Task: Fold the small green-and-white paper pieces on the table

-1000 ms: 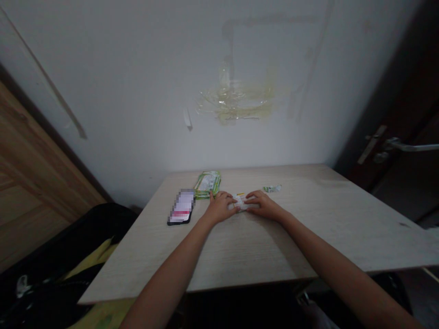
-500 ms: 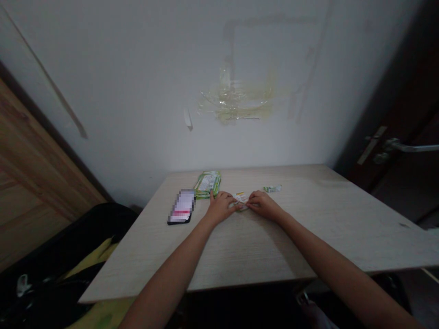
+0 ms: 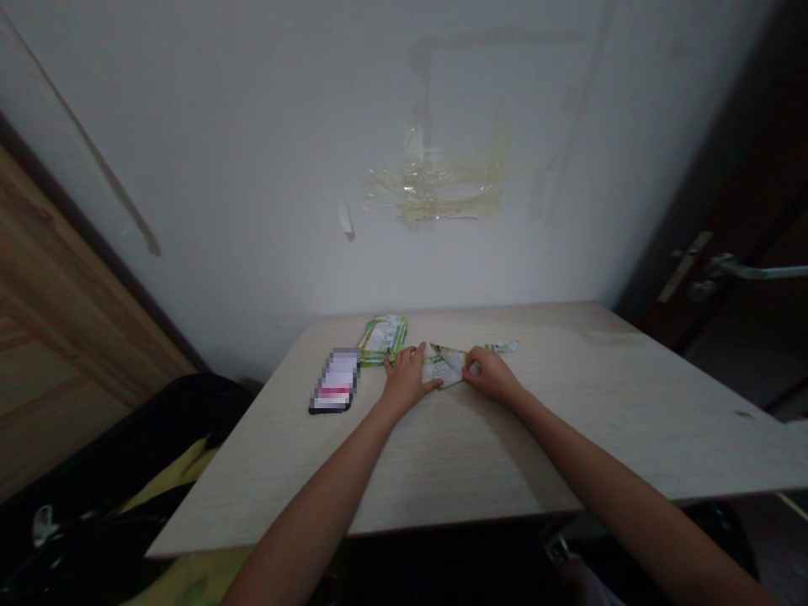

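Note:
Between my hands lies a thin green-and-white printed wrapper [image 3: 443, 368], with part of it folded over or lifted towards the right. My left hand [image 3: 405, 379] rests on its left side, fingers spread and pressing it against the table. A pinch of my right hand [image 3: 489, 373] holds the wrapper's right edge between thumb and fingers. Just beyond my left fingers is a stack of similar flat green-and-white wrappers [image 3: 383, 335]. Behind my right hand a narrow green-and-white strip [image 3: 506, 346] lies on the tabletop, partly covered by the fingers.
A phone [image 3: 334, 380] with a blurred screen lies on the pale wooden table [image 3: 442, 471] left of my left hand. The wall [image 3: 303, 168] with old tape rises behind the table. A dark door with a metal handle [image 3: 757, 270] stands at the right.
The small folded wrapper has been opened out wider. My right hand has gone from resting on it to pinching its edge and moved slightly right. The left hand has shifted a little.

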Demonstrator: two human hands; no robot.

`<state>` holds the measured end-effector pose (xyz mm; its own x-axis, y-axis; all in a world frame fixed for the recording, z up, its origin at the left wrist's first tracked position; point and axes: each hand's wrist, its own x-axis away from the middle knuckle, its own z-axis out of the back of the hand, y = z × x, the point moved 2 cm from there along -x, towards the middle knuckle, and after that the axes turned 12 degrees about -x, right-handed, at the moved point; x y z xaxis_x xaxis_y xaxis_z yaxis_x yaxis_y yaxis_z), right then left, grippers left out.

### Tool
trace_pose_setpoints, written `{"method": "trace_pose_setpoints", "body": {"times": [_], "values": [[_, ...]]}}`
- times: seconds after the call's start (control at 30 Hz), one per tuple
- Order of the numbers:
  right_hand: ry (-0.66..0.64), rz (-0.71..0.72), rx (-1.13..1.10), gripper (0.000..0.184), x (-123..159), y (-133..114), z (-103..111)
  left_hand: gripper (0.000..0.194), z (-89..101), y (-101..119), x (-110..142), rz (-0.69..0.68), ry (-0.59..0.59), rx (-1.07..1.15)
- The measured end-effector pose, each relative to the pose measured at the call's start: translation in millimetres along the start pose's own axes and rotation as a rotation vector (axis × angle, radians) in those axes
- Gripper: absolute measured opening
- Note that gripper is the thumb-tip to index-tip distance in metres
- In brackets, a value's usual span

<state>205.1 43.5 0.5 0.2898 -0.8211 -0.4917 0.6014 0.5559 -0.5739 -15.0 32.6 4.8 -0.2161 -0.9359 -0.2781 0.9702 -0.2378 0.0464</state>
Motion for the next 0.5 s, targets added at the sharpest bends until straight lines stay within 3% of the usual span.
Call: {"method": "trace_pose_setpoints", "body": {"times": [0.1,0.17,0.23,0.4,0.5], "values": [[0.049,-0.066,-0.044,0.026,0.1,9.6,0.7,0.078,0.1,-1.0,-0.4,-0.011,-0.02,0.007],[0.09,-0.02,-0.081,0.052,-0.1,13.1,2.5,0.062,1.3,-1.1,0.7,-0.044,-0.04,0.012],[0.09,0.046,-0.06,0.064,-0.2,14.0,4.5,0.047,3.3,-1.1,2.3,-0.083,-0.056,0.017],[-0.038,0.184,0.071,0.04,1.0,10.6,4.3,0.04,5.0,-2.7,4.6,-0.107,-0.08,0.012],[-0.152,0.186,0.076,0.035,2.0,8.8,1.6,0.04,3.5,-4.8,4.6,-0.101,-0.071,0.015]]}}
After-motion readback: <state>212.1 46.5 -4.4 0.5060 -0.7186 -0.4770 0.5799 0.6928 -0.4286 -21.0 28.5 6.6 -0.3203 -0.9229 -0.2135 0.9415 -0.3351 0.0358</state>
